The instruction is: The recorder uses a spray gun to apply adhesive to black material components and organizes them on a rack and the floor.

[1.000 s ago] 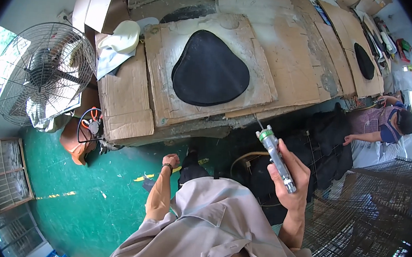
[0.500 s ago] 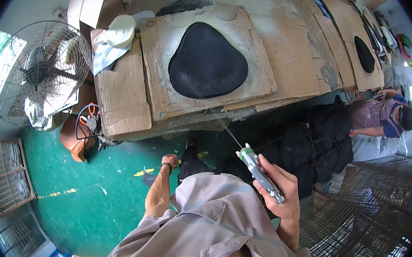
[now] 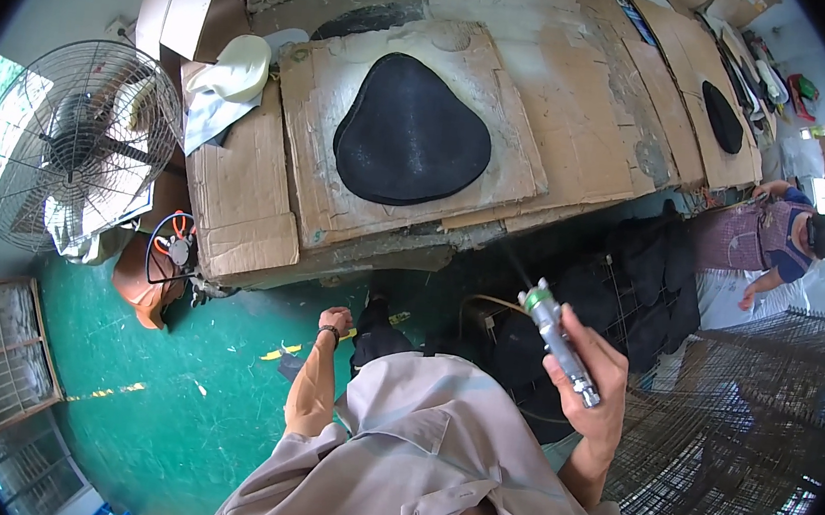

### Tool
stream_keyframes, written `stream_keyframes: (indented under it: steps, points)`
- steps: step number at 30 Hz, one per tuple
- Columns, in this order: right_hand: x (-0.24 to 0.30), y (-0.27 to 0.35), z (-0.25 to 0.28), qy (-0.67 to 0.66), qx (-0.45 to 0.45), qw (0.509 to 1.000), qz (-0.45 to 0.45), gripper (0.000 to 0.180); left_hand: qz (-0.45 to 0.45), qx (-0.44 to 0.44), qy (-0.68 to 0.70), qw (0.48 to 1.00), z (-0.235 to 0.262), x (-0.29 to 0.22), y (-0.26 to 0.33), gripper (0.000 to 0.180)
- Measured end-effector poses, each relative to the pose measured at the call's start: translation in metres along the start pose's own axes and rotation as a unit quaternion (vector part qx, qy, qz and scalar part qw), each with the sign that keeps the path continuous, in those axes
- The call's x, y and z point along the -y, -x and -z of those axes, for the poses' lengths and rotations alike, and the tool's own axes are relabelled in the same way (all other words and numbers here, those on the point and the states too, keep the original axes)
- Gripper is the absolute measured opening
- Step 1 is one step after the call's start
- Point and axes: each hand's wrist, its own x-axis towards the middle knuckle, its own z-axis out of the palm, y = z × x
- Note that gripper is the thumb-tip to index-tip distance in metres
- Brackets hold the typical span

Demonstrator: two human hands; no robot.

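My right hand (image 3: 593, 379) is wrapped round a metal spray gun (image 3: 560, 343) with a green ring near its nozzle. The gun points up and left toward the bench edge, and a faint streak of mist shows ahead of it. On the bench, apart from both hands, lies a black, rounded-triangular foam pad (image 3: 411, 137) with pale specks on its top. My left hand (image 3: 335, 320) hangs low over the green floor, its fingers curled in with nothing visible in them; a dark band circles the wrist.
Worn cardboard (image 3: 236, 229) covers the bench. A wire-caged fan (image 3: 77, 147) stands at the left. Dark pads (image 3: 578, 310) are heaped below the bench, beside stacked wire mesh (image 3: 736, 432). Another person (image 3: 771, 240) works at the far right near a second black pad (image 3: 722, 117).
My right hand has moved right with the spray gun, and the spray streak is fainter. A thin curved hose shows beside the gun. The other person's near arm has shifted lower.
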Motion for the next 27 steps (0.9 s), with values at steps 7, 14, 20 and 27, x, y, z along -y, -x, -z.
stream_keyframes:
  steps: [7, 14, 20, 27]
  points:
    - [-0.004, 0.018, 0.008, -0.05, -0.06, 0.997, -0.021, 0.052, -0.062, -0.005, -0.028, 0.998, 0.001, 0.002, 0.012, 0.026]
    - [-0.008, 0.05, -0.01, -0.117, -0.003, 0.979, -0.168, 0.05, -0.387, -0.011, 0.144, 0.911, -0.039, -0.099, 0.055, 0.024]
    - [0.007, 0.052, -0.021, -0.121, -0.06, 0.974, -0.184, 0.049, -0.532, -0.242, -0.035, 0.811, -0.079, -0.252, 0.06, 0.022]
    - [0.01, 0.088, -0.005, -0.061, -0.137, 0.973, -0.173, 0.051, -0.481, -0.322, -0.316, 0.752, -0.094, -0.315, 0.059, 0.011]
